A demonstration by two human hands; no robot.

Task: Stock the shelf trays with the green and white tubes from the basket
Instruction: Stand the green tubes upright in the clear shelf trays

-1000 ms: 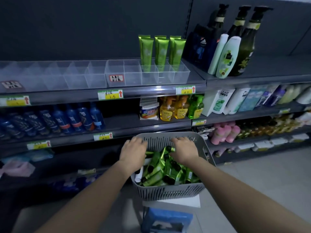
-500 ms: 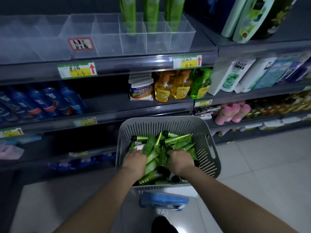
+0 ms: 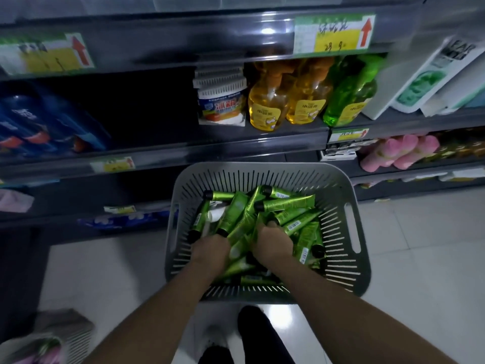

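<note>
You face dark shelves [image 3: 183, 35] that run across the top of the view. Below them is the pale floor [image 3: 420, 245]. A grey basket [image 3: 262, 168] with slits in its walls sits in front of you, near the bottom shelf. The tubes [image 3: 288, 203] are all in the basket, piled every which way. Most are shiny green with black caps, and a bit of white shows among them on the left side.

Both your arms reach down into the basket. Your left hand [image 3: 210, 249] is curled round some tubes near the left side of the pile. Your right hand [image 3: 273, 243] is just beside it, with its fingers dug in and curled round tubes in the middle.

On the middle shelf stand two yellow bottles [image 3: 265, 101] and a green bottle [image 3: 349, 98], side by side. Blue bottles [image 3: 39, 122] lie far to the left. Pink bottles [image 3: 399, 153] sit lower on the right. A yellow price tag [image 3: 333, 35] with a red arrow hangs on the top shelf edge.
</note>
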